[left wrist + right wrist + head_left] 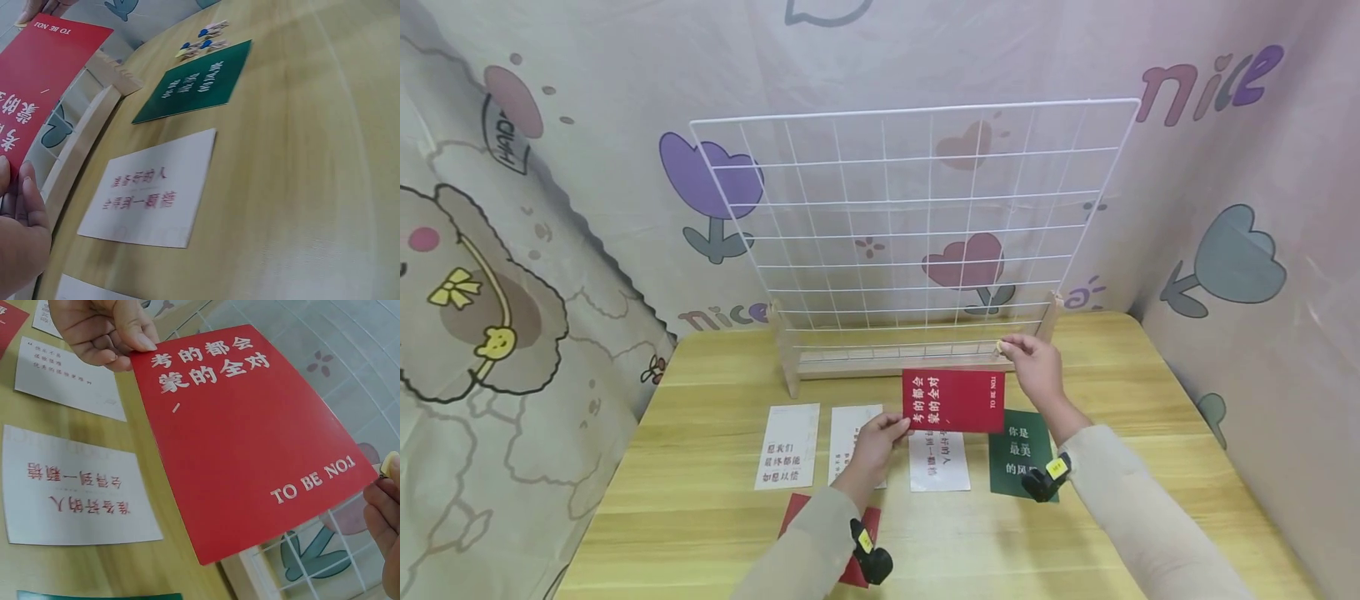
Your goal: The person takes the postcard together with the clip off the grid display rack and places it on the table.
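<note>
My left hand [895, 427] pinches the left edge of a red card [953, 400] with white print, held up in front of the white wire grid [910, 225]. In the right wrist view the thumb and fingers of that hand [106, 328] grip the red card [250, 437] at its upper left corner. My right hand [1006, 346] sits at the card's top right corner, by the grid's lowest wires, and pinches a small pale yellow clip [1000, 344]. The clip [390, 464] shows just above my right fingers [384, 512].
The grid stands in a wooden base [880, 362] at the back of the table. Flat in front of it lie two white cards [787, 446] [938, 462], a green card [1018, 454] and another red card [797, 508]. Several small clips [203, 40] lie beyond the green card [194, 81].
</note>
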